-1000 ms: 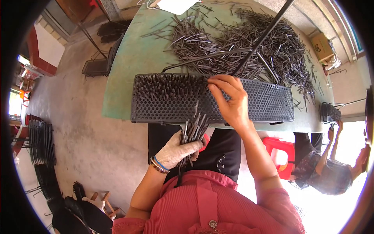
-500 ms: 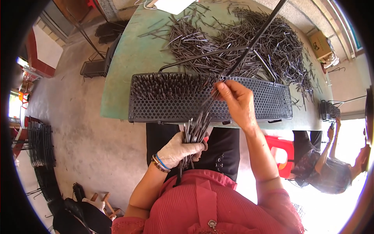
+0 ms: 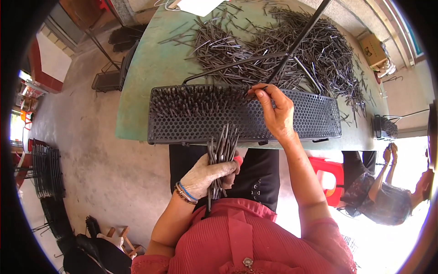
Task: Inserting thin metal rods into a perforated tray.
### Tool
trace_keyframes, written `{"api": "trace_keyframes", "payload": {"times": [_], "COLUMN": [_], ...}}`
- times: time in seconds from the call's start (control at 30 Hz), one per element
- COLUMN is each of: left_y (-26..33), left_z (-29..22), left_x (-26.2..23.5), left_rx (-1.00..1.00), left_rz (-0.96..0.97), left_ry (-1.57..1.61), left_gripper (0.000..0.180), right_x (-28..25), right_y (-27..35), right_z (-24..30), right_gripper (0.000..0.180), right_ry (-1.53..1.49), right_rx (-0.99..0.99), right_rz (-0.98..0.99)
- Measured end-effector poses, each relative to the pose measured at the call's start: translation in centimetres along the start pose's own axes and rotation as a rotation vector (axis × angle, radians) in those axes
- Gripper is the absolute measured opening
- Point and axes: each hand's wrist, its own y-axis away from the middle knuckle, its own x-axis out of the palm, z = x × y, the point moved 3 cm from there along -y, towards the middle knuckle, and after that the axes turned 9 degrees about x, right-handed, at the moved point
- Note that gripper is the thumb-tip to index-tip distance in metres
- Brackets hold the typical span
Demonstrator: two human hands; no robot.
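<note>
A long black perforated panel (image 3: 315, 116) lies along the near edge of the table, with thin dark strips (image 3: 191, 100) standing upright in the holes of its left half. My left hand (image 3: 207, 173), in a whitish glove, is closed around a bundle of the same loose strips (image 3: 223, 144), held upright below the panel. Bare, my right hand (image 3: 277, 112) pinches a thin dark strip at the panel's far edge, just right of the filled holes. Its fingertips partly hide that strip. A dark rod frame (image 3: 296, 45) rises from behind the panel.
Behind the panel, a big heap of loose strips (image 3: 319, 59) covers much of the green table (image 3: 146, 91). A cardboard box (image 3: 373, 50) stands at the far right. At right, another person (image 3: 378, 196) works near a red plastic chair (image 3: 328, 178). Similar black panels (image 3: 48, 169) are stacked at left.
My right hand has moved from just above the bundle to the panel's far edge, carrying a strip. The left hand's bundle has shifted slightly left and down, away from the panel.
</note>
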Motion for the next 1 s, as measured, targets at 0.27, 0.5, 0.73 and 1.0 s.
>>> {"api": "trace_keyframes", "payload": {"times": [0.27, 0.5, 0.73, 1.0], "left_y": [5.3, 1.4, -2.8, 0.0], "left_z": [-11.3, -15.3, -11.8, -15.8], "left_x": [-6.0, -19.1, -23.5, -19.4], "left_rx": [0.994, 1.429, 1.183, 1.217], "left_rz": [-0.571, -0.847, -0.936, -1.110], "left_ry": [-0.663, -0.563, -0.604, -0.440], "left_gripper": [0.024, 0.060, 0.044, 0.023], "right_x": [-0.1, 0.5, 1.2, 2.0], "right_y": [-0.1, 0.3, 0.8, 1.2], "right_z": [0.3, 0.2, -0.2, 0.6], "right_gripper": [0.011, 0.011, 0.017, 0.031], "right_ry": [0.078, 0.141, 0.222, 0.373], "right_rx": [-0.097, -0.108, -0.144, -0.393], "right_rz": [0.050, 0.053, 0.049, 0.026]}}
